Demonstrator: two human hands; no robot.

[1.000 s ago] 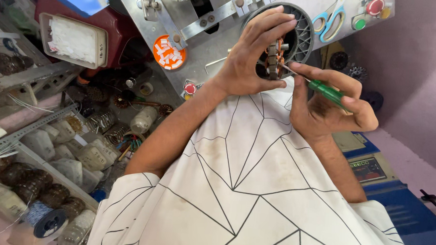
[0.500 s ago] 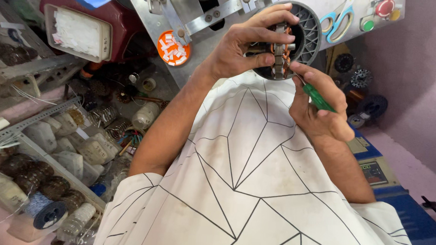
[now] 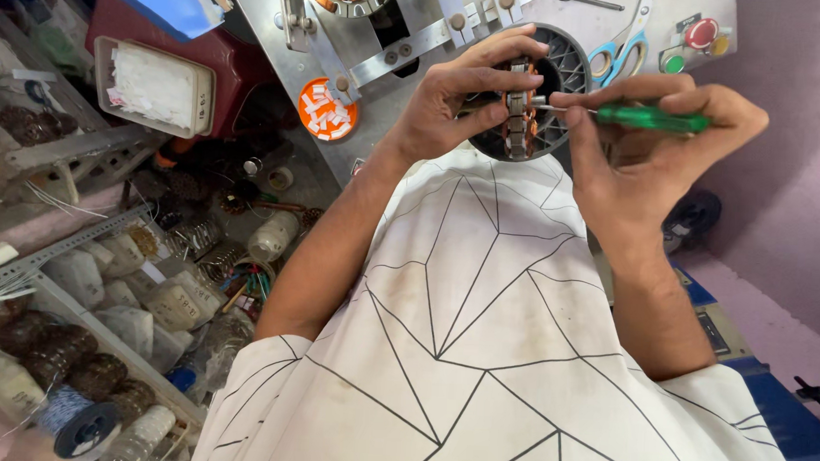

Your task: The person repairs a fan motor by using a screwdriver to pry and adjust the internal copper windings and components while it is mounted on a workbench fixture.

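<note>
My left hand (image 3: 459,97) grips a small motor stator (image 3: 519,110) with copper windings, holding it up in front of a round black ribbed fan housing (image 3: 568,75). My right hand (image 3: 648,149) holds a green-handled screwdriver (image 3: 645,117) level, its thin metal tip touching the stator's side. Both hands are raised above my white shirt (image 3: 478,356) with black line pattern.
A grey metal winding bench (image 3: 411,34) carries an orange round dish of white bits (image 3: 327,114), scissors (image 3: 625,45), red and green buttons (image 3: 691,39). A white tray (image 3: 156,86), shelves with copper coils and jars (image 3: 96,336) lie left. Pink wall to the right.
My right hand rose and turned the screwdriver from slanting to level against the stator. My left hand kept its grip on the stator. The view shifted slightly.
</note>
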